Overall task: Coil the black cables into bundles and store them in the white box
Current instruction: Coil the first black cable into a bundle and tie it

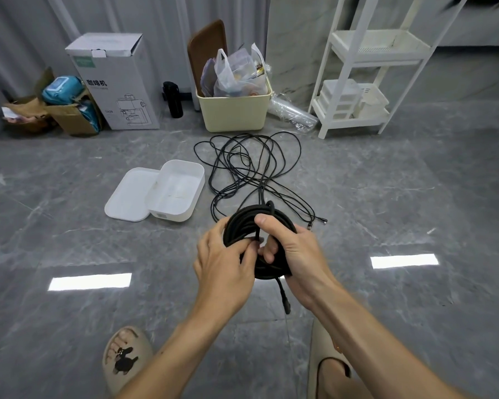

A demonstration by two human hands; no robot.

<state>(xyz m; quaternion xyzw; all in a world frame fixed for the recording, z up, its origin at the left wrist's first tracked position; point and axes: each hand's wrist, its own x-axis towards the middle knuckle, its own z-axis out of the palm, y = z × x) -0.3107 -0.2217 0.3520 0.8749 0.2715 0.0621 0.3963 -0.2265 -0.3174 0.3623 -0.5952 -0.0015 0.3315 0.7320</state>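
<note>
A coiled bundle of black cable (244, 223) hangs in front of me, held by both hands above the grey floor. My right hand (293, 250) grips the coil's right side, thumb over the top. My left hand (225, 260) pinches a strand at the coil's middle. A plug end (284, 298) dangles below the coil. More black cable (249, 165) lies loose and tangled on the floor beyond, its connectors (317, 221) at the right. The white box (177, 194) sits open on the floor to the left, its lid (130, 194) beside it.
Along the wall stand a cream bin (234, 110) stuffed with bags, a black bottle (173, 99), a tall white carton (116, 82), a brown cardboard box (69, 116) and a white shelf rack (366, 82). My slippered feet (124, 358) are at the bottom.
</note>
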